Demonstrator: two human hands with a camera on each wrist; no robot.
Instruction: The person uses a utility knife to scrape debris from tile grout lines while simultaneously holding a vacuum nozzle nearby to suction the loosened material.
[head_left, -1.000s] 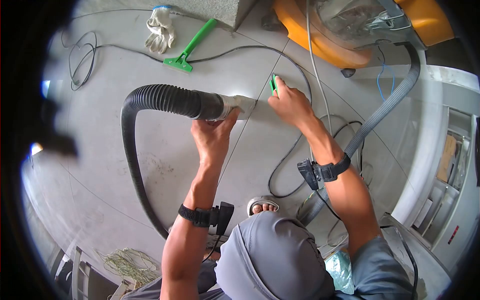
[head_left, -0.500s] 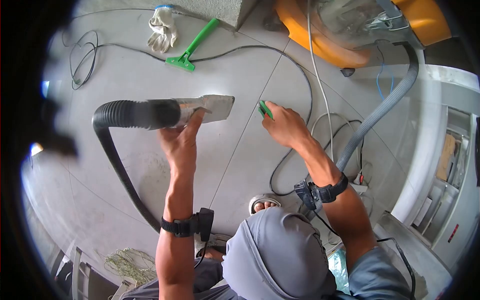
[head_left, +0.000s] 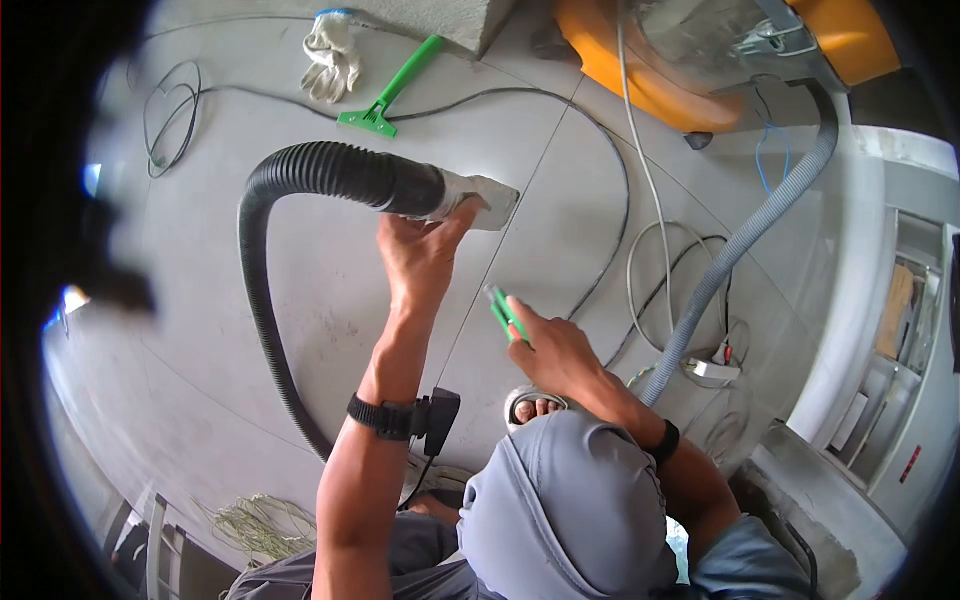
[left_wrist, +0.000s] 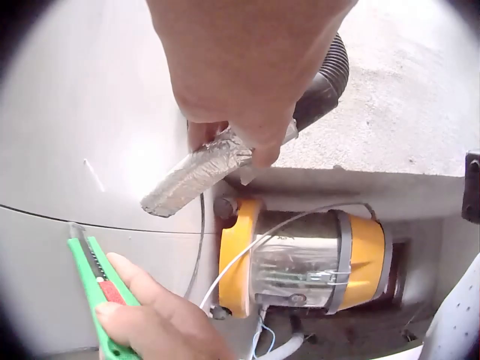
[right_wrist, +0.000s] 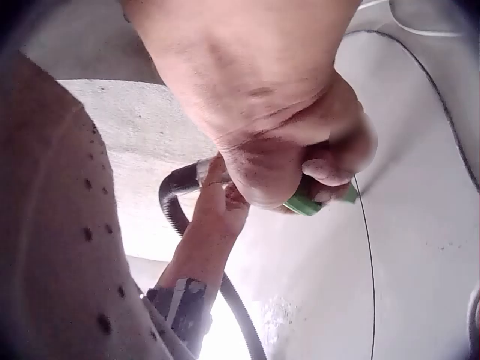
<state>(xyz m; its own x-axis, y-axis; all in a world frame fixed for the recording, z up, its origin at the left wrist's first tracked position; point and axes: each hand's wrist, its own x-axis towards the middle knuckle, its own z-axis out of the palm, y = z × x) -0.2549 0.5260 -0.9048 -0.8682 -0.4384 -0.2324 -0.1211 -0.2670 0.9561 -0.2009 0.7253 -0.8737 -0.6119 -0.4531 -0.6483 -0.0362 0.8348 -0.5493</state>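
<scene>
My left hand [head_left: 420,255] grips a vacuum hose nozzle [head_left: 497,203], its fingers and thumb curled round the neck. Silvery, wrinkled wrapping covers the flat nozzle, and a black ribbed hose [head_left: 320,170] arches back from it. In the head view the nozzle's mouth overlaps a dark floor seam. Nearer the body, my right hand [head_left: 555,350] holds a green utility knife [left_wrist: 90,277] with a red slider; its tip points away from the hand, close over the seam in the left wrist view. From the right wrist, the fingers mostly hide the knife.
A green-handled scraper [head_left: 370,120] and a white glove [head_left: 330,60] lie on the floor beyond the hose. The orange vacuum cleaner [head_left: 655,80] stands at the far right, its grey hose [head_left: 745,240] running toward me. Cables cross the floor near a white power strip [head_left: 715,371].
My left hand drew the nozzle left, then brought it back right to the seam. My right hand has come nearer the body with the utility knife, its tip now pointing up and left.
</scene>
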